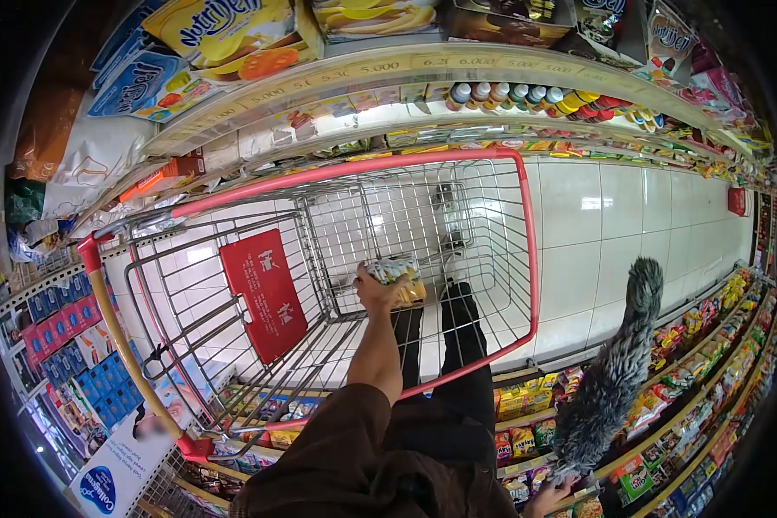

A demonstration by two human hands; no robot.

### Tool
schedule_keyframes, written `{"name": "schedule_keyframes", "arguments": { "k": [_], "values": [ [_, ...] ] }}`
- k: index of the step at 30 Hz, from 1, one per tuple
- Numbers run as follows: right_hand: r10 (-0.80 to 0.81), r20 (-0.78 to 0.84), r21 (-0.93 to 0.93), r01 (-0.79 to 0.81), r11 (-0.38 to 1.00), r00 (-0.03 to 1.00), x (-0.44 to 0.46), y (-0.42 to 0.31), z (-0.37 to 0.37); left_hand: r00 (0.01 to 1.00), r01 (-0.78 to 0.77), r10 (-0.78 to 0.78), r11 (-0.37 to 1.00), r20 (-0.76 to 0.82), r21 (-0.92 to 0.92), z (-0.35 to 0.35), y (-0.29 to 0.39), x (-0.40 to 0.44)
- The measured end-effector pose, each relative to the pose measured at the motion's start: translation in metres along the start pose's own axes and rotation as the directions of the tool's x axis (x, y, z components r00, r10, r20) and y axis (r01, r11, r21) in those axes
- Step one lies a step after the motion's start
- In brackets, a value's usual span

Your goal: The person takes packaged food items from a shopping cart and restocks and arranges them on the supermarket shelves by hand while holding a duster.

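White glossy square floor tiles point(570, 233) are spreading under everything, and one long pale shelf with price labels point(351, 69) is running along the far side. In front of me is standing a silver wire shopping cart with a red plastic rim point(531, 250). A long grey furry object point(609, 388) is rising at my right, beside the snack shelves, and a red rectangular plastic sign point(265, 293) is hanging inside the cart. My right hand point(546, 499) is showing near the lower end of the furry object, but I cannot tell whether its fingers are closing on it. My left hand point(378, 289) is reaching over the near rim, its fingers clamping on the smallest thing, a shiny silver and yellow plastic packet point(406, 285), which is hanging within the outline of the basket. For doing this well, I should be pressing only lightly, because such a wrapper is probably creasing easily, and I should be keeping my forearm away from the wires.
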State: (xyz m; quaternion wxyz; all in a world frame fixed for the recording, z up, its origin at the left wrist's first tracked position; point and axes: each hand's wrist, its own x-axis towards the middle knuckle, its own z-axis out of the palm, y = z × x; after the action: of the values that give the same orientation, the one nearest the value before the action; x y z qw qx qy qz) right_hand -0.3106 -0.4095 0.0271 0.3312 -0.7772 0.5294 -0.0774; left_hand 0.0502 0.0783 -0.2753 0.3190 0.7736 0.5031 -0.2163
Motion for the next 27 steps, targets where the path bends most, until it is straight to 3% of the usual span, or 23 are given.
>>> {"name": "schedule_keyframes", "arguments": {
  "k": [1, 2, 3, 5, 7, 9, 11, 13, 15, 17, 18, 19, 20, 21, 22, 23, 25, 27],
  "values": [
    [0.112, -0.01, 0.136, -0.109, 0.985, 0.994, -0.003, 0.007, 0.004, 0.999, -0.04, 0.039, 0.982, -0.011, -0.187, 0.006, -0.011, 0.007],
    [0.142, 0.069, 0.138, -0.15, 0.979, 0.987, -0.008, -0.03, 0.029, 0.99, -0.091, 0.07, 0.98, -0.125, -0.174, 0.015, -0.019, 0.013],
    [0.315, -0.036, 0.183, -0.304, 0.935, 0.948, -0.029, -0.07, 0.055, 0.99, -0.088, 0.066, 0.981, -0.126, -0.171, 0.024, -0.029, 0.018],
    [0.201, 0.135, 0.218, -0.227, 0.949, 0.97, -0.015, -0.045, 0.054, 0.971, -0.157, 0.078, 0.923, -0.227, -0.35, 0.027, -0.038, 0.02],
    [0.268, 0.104, 0.178, -0.283, 0.942, 0.958, -0.011, -0.039, 0.055, 0.961, -0.222, 0.117, 0.867, -0.252, -0.446, 0.013, -0.043, 0.015],
    [0.336, 0.076, 0.15, -0.344, 0.927, 0.939, -0.009, -0.047, 0.057, 0.996, -0.057, 0.092, 0.725, 0.015, -0.686, 0.002, -0.069, 0.032],
    [0.415, 0.197, 0.117, -0.442, 0.889, 0.888, -0.002, -0.052, 0.055, 0.986, -0.147, 0.162, 0.718, -0.041, -0.68, 0.007, -0.101, 0.056],
    [0.393, 0.211, 0.114, -0.421, 0.9, 0.895, 0.004, -0.048, 0.057, 0.958, 0.206, 0.064, 0.523, 0.279, -0.827, 0.021, -0.134, 0.081],
    [0.439, 0.192, 0.035, -0.453, 0.891, 0.878, 0.008, -0.064, 0.065, 0.951, 0.255, 0.021, 0.514, 0.309, -0.819, 0.008, -0.096, 0.056],
    [0.411, 0.196, 0.034, -0.425, 0.904, 0.89, 0.012, -0.071, 0.07, 0.963, -0.02, 0.191, 0.749, 0.188, -0.663, 0.02, -0.088, 0.062],
    [0.387, 0.237, 0.051, -0.409, 0.911, 0.891, 0.017, -0.065, 0.066, 0.963, 0.019, 0.173, 0.72, 0.205, -0.694, -0.017, -0.03, 0.014],
    [0.355, 0.281, 0.071, -0.389, 0.919, 0.892, 0.023, -0.06, 0.063, 0.923, -0.228, 0.378, 0.684, 0.069, -0.693, 0.029, -0.072, 0.054],
    [0.125, 0.19, 0.219, -0.166, 0.961, 0.974, 0.036, -0.002, 0.065, 0.978, 0.047, 0.132, 0.607, 0.159, -0.793, 0.004, -0.023, 0.011],
    [0.207, 0.063, 0.068, -0.211, 0.975, 0.976, 0.046, 0.02, 0.065, 0.973, 0.065, 0.141, 0.586, 0.18, -0.808, 0.038, -0.052, 0.037],
    [-0.347, 0.037, 0.068, 0.344, 0.936, 0.937, 0.058, 0.073, 0.068, 0.988, 0.077, 0.019, 0.795, 0.151, -0.602, 0.043, -0.046, 0.04],
    [-0.376, 0.035, 0.107, 0.371, 0.922, 0.926, 0.072, 0.037, 0.1, 0.995, 0.083, -0.06, 0.951, 0.085, -0.299, 0.036, -0.034, 0.034],
    [-0.352, 0.164, -0.114, 0.372, 0.921, 0.922, 0.097, 0.019, 0.13, 0.989, 0.134, -0.115, 0.96, 0.089, -0.245, 0.014, 0.002, 0.006],
    [-0.283, 0.273, -0.352, 0.369, 0.86, 0.92, 0.106, 0.005, 0.125, 0.972, 0.234, -0.231, 0.97, 0.047, -0.066, 0.004, 0.019, -0.01]
  ]
}}
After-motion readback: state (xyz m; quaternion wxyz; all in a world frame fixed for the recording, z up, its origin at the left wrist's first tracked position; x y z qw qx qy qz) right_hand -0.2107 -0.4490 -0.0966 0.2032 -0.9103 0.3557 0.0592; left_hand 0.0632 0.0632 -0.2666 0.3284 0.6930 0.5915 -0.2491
